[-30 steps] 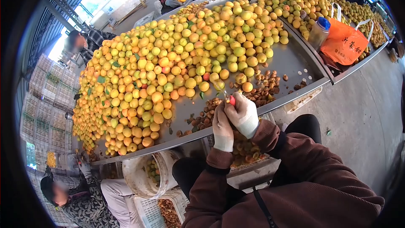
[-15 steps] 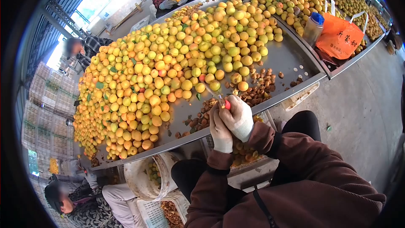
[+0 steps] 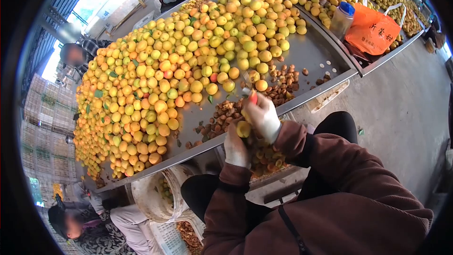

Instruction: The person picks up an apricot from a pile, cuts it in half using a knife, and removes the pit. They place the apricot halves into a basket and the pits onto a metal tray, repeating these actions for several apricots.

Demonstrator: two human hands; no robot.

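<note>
My right hand point(image 3: 263, 117), in a white glove, grips a knife by its red handle point(image 3: 253, 97). The blade points up and away over the table; motion blurs it. Close below, my gloved left hand point(image 3: 236, 145) has its fingers against a yellow apricot point(image 3: 244, 129), whole or half I cannot tell. Beneath both hands, a crate of cut apricots point(image 3: 268, 159) shows in part. Brown apricot pits point(image 3: 226, 117) lie along the near table edge, beside a large heap of whole apricots point(image 3: 188, 61).
The metal table point(image 3: 311, 49) has a raised rim in front of me. An orange bag point(image 3: 370, 30) and a blue-lidded jar point(image 3: 341, 21) stand at right. A white bucket point(image 3: 153, 198) and a crate of pits point(image 3: 188, 237) are low left. Other people sit around the table.
My hands, earlier pressed together, have come slightly apart, and the apricot now shows between them. The knife has tilted more upright. The whole view has shifted slightly.
</note>
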